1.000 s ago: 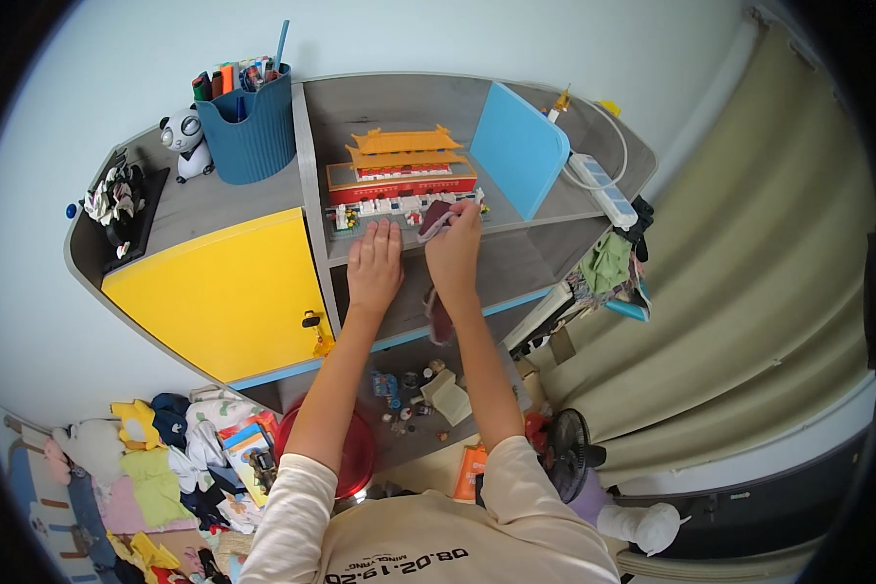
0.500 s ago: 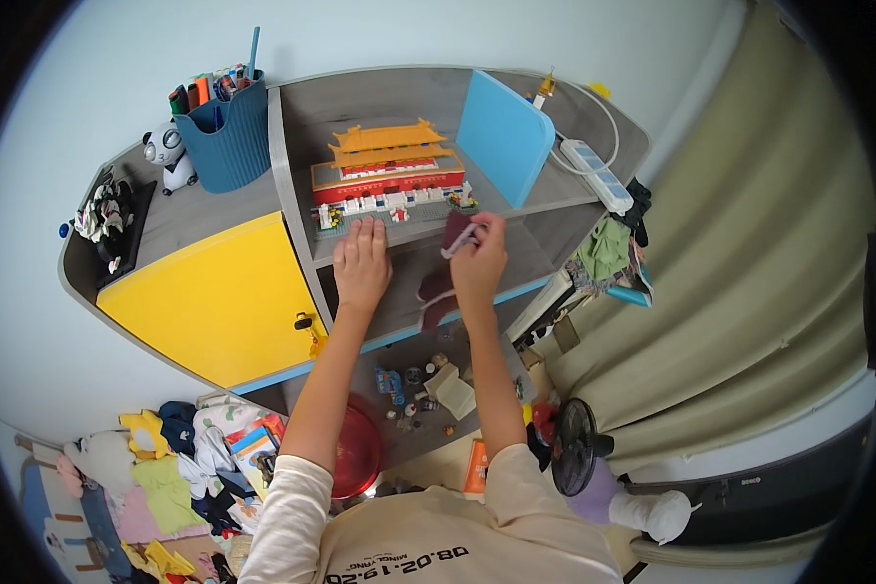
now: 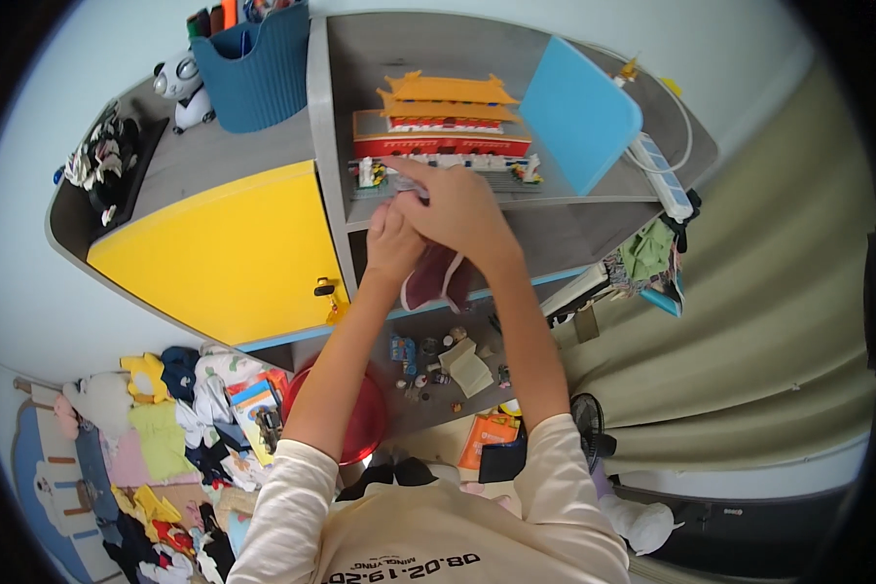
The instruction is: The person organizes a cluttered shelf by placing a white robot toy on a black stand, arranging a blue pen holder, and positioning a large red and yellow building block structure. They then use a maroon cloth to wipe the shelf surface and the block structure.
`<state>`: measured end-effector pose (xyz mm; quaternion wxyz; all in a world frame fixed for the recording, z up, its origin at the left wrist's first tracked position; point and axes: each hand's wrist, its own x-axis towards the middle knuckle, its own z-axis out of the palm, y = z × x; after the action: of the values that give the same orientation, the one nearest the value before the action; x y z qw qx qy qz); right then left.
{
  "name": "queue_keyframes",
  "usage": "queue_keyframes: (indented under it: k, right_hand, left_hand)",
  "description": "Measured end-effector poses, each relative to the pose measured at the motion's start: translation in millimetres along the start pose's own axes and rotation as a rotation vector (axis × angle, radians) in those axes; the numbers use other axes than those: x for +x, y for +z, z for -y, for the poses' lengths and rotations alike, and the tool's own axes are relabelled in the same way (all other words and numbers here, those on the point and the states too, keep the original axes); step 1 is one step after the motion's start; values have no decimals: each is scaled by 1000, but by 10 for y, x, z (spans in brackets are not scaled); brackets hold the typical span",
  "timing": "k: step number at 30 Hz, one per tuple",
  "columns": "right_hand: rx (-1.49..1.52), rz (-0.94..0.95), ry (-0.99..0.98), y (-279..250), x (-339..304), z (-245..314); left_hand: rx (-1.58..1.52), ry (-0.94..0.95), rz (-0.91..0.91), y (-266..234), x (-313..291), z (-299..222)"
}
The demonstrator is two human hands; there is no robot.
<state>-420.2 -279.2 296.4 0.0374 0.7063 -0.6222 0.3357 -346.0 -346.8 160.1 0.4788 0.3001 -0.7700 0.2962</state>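
Note:
My right hand (image 3: 462, 209) is closed on a maroon cloth (image 3: 433, 277) with pale edging. Its index finger points left along the front of the toy-brick palace model (image 3: 448, 144), which has orange roofs and red walls. Below the hand, the cloth hangs down past the shelf's front edge. My left hand (image 3: 394, 241) lies at that edge just under the model's grey base, its fingers laid forward and holding nothing that I can see. My right hand partly covers its fingertips.
A yellow cabinet door (image 3: 214, 243) is left of the shelf. A blue pen holder (image 3: 255, 83) and a panda figure (image 3: 183, 90) stand above it. Right of the model are a blue divider panel (image 3: 581, 117) and a power strip (image 3: 662, 175). Below sits a red basin (image 3: 346, 414).
My right hand has moved left with the cloth, from the model's right corner to its left front, and now overlaps my left hand. The view has shifted, with the shelf nearer.

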Motion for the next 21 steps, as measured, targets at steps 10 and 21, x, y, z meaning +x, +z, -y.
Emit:
queue_keyframes:
  k: [10, 21]
  right_hand:
    - [7, -9, -100, 28, 1, -63]
    - [-90, -8, -170, 27, -7, -69]
  left_hand:
    - [130, 29, -26, -42, 64, -8]
    - [147, 47, -14, 4, 36, 7]
